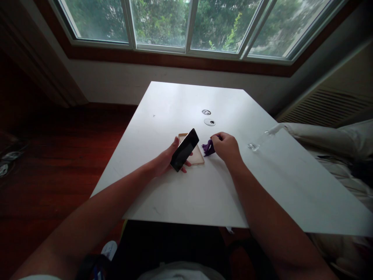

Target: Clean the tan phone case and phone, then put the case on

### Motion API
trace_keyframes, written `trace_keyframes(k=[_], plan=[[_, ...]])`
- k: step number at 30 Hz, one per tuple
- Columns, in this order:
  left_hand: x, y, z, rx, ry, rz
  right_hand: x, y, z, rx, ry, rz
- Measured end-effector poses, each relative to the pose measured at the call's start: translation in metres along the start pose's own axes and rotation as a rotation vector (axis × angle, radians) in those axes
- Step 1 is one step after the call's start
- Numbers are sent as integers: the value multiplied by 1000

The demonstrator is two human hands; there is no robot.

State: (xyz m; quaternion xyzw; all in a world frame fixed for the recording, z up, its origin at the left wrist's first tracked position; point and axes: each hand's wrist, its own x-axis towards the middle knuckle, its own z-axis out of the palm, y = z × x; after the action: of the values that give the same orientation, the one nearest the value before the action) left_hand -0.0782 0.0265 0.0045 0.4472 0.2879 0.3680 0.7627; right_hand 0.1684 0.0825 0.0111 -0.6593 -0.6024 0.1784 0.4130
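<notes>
My left hand (169,157) is closed around a black smartphone (185,151), which it holds tilted above the white table, the dark screen side facing up. Its fingertips show past the phone's lower right edge. Under and behind the phone lies a pale tan phone case (198,156), partly hidden by the phone. To the right, my right hand (225,146) pinches a crumpled purple cloth (208,148). The cloth hangs just beside the case's right edge, apart from the phone.
The white table (171,103) has a round hole (206,112) and a round cap (210,122) beyond my hands. A clear plastic or glass object (253,146) lies at the right. Cream fabric (320,134) adjoins the table's right edge. Windows (160,23) stand beyond.
</notes>
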Motion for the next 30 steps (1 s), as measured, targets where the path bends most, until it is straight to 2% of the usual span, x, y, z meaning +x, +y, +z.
trace_keyframes(k=[5, 9, 13, 20, 24, 30], plan=[[-3, 4, 3, 17, 15, -13, 20, 17, -6, 356, -186, 355], [-4, 5, 3, 17, 12, -8, 24, 20, -10, 467, -254, 505], [-4, 5, 3, 30, 12, -16, 27, 15, -16, 802, -337, 609], [-5, 7, 5, 29, 31, -31, 28, 13, -17, 1232, -251, 717], [-4, 5, 4, 14, 28, -25, 25, 10, -10, 1214, -248, 715], [-2, 3, 2, 7, 19, -19, 18, 3, 0, 1053, -222, 590]])
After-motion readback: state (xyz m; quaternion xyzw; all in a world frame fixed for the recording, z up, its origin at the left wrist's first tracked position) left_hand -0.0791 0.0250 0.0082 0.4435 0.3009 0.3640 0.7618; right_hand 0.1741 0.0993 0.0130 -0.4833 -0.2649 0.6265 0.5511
